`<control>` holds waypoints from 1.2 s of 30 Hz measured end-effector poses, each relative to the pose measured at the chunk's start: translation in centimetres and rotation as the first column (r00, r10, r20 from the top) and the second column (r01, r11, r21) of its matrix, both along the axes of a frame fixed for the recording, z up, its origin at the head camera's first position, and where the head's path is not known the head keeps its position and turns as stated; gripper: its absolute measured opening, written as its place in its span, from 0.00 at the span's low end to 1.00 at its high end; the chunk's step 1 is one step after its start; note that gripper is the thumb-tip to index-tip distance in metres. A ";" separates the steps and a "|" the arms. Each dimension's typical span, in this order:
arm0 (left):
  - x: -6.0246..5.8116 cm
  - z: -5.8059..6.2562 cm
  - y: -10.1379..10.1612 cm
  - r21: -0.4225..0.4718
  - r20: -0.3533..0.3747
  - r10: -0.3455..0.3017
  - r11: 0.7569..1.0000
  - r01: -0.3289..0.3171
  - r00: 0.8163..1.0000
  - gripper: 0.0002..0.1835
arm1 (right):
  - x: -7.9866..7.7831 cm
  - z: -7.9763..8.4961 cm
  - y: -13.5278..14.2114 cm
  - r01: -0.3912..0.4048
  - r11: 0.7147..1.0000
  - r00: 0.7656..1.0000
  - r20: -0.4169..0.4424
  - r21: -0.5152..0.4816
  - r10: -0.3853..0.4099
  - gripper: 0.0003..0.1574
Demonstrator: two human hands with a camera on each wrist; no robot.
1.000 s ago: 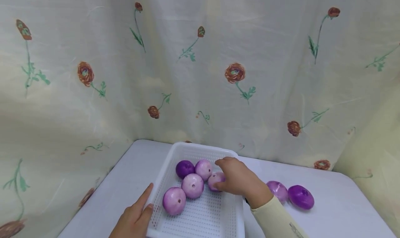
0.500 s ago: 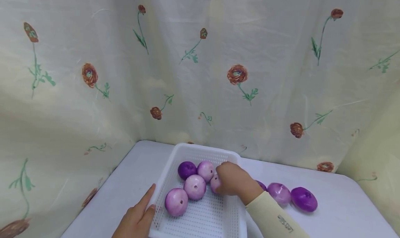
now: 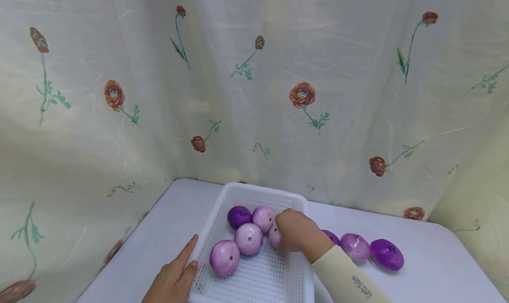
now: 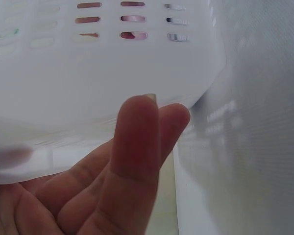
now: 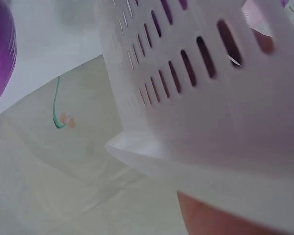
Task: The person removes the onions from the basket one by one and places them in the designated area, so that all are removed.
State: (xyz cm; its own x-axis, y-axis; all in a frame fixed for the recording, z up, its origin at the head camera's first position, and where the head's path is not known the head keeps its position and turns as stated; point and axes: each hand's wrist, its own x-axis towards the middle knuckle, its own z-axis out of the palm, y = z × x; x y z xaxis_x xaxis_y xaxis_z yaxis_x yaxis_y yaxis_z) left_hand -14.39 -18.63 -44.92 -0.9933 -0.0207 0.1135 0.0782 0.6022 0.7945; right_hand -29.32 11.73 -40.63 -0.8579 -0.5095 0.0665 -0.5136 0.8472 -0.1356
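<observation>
A white perforated basket sits on the table with several purple onions in it. My right hand reaches over its right side, fingers curled down round a pale onion that the hand partly hides. Left of that onion lie a dark one and paler ones. My left hand holds the basket's left rim. In the left wrist view its fingers lie against the outside of the basket wall, some of them bent under the rim.
On the table to the right of the basket are a light purple onion, a dark onion, and another partly behind the right forearm. A flowered curtain hangs behind and beside the white table.
My right hand has lowered and its fingers have closed in on the pale onion at the basket's right. The left hand has stayed on the rim. The head view has shifted slightly.
</observation>
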 end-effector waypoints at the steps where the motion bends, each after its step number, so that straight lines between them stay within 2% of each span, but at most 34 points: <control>1: 0.0 0.0 0.0 -0.001 0.000 0.000 1.000 0.000 1.000 0.32 | 0.0 -0.1 0.0 0.002 1.000 1.000 -0.001 0.003 -0.002 0.17; 24: 0.1 0.0 0.3 -0.009 0.005 0.016 1.000 -0.016 1.000 0.30 | -0.2 -0.3 0.2 -0.007 1.000 1.000 -0.015 -0.018 0.006 0.17; 36: 0.2 0.2 0.4 0.010 0.008 0.014 1.000 -0.014 1.000 0.31 | 0.2 0.9 0.6 -0.073 0.995 0.996 -0.052 -0.065 0.070 0.17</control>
